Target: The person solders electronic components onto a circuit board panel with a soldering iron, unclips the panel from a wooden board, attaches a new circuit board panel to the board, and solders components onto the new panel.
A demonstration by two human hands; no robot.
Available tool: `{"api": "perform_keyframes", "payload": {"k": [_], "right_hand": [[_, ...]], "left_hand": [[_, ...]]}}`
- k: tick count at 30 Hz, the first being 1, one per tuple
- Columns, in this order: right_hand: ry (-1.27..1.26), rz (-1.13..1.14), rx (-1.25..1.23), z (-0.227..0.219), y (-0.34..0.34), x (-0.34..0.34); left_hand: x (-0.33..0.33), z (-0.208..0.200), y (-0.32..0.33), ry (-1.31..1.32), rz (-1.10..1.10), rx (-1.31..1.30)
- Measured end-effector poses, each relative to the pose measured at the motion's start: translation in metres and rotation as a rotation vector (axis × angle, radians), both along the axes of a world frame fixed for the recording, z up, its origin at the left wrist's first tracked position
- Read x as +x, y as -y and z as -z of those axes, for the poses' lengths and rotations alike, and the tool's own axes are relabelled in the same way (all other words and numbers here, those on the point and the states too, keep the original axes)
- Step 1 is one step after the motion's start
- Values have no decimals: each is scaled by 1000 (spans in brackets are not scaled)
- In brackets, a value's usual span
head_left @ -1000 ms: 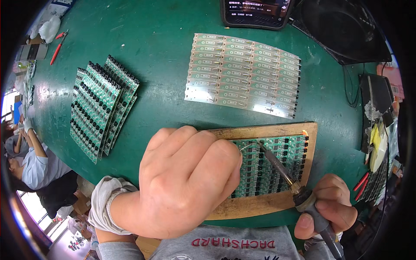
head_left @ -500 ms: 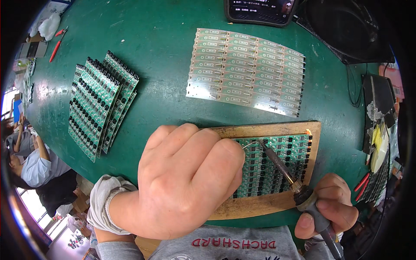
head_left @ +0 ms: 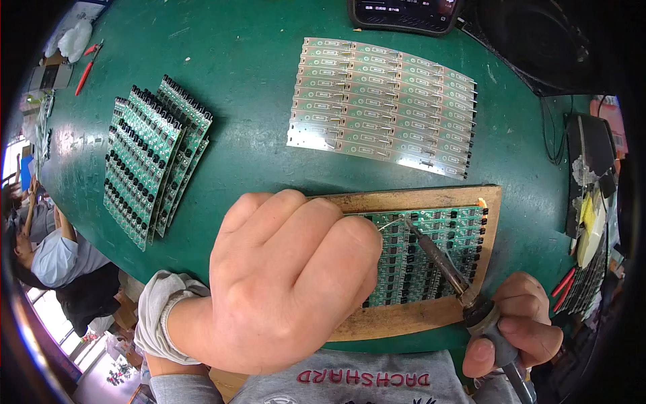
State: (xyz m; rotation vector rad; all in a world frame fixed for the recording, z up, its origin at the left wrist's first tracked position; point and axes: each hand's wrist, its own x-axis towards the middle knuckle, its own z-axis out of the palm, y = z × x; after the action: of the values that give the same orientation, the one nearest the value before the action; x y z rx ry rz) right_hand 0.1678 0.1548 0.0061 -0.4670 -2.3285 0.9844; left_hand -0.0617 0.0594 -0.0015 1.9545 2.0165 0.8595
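Note:
My right hand (head_left: pixel 521 323) is closed round the grey handle of a soldering iron (head_left: pixel 441 262), whose tip touches the upper part of a green circuit board panel (head_left: pixel 431 262). The panel lies in a wooden frame (head_left: pixel 397 328) in front of me and carries rows of small black components. My left hand (head_left: pixel 289 276) is closed above the frame's left side and hides that part of the panel. From its fingers a thin strand of solder wire (head_left: pixel 389 224) reaches toward the iron's tip.
Behind the frame lies a pale circuit board panel (head_left: pixel 380 101). Several populated panels (head_left: pixel 145 161) are stacked at the left. A phone (head_left: pixel 404 15) sits at the far edge. Red-handled pliers (head_left: pixel 86 71) lie far left, red-handled tools (head_left: pixel 564 289) at right. Another person (head_left: pixel 57 256) sits at left.
The view has shifted slightly. My right hand and the soldering iron's handle have moved a little right and down; the tip stays at the panel's upper part, with the wire beside it.

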Motion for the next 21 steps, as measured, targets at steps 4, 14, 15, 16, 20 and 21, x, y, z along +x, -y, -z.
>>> {"api": "perform_keyframes", "payload": {"k": [4, 14, 15, 16, 20, 21], "right_hand": [[25, -3, -8, 2, 0, -2], [-61, 52, 1, 9, 5, -1], [-86, 81, 14, 9, 6, -1], [-86, 81, 14, 9, 6, -2], [-38, 27, -5, 3, 3, -1], [5, -9, -23, 1, 3, 0]], "left_hand": [[-1, 2, 1, -21, 24, -13], [-1, 0, 1, -44, 3, 5], [0, -1, 1, -42, -8, 4], [-1, -1, 1, -41, -9, 4], [-1, -1, 3, -39, 25, -19], [-1, -1, 4, -42, 34, -27]]}}
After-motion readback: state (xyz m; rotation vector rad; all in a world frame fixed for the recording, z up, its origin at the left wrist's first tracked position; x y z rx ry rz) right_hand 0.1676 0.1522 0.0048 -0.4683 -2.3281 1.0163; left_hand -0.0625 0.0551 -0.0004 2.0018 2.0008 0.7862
